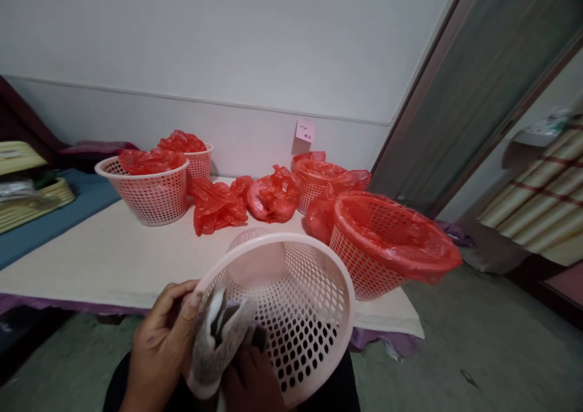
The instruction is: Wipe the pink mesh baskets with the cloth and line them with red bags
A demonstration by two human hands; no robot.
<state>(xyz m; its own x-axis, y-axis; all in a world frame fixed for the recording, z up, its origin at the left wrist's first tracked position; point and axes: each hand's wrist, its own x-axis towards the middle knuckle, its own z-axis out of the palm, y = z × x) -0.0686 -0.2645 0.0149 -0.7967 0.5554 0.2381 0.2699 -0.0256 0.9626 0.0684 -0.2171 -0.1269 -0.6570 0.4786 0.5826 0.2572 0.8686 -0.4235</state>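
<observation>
A pale pink perforated plastic basket [304, 315] is tilted in front of me above my lap, its mouth facing up toward me. My left hand [159, 342] grips its rim on the left, thumb on the inner side. A grey-white cloth [214, 354] is bunched against the left inside of the basket, beside my left thumb. My right hand [255, 378] is low in the basket mouth, in shadow, with its fingers curled against the cloth; its fingertips are partly hidden.
A red-lined basket [364, 266] stands close on the right, with another [310, 196] behind it. Crumpled red plastic bags [273, 196] lie mid-table [91, 254]. More baskets [155, 199] stand back left. A pink note [305, 130] is on the wall. A woven box [40, 202] lies far left.
</observation>
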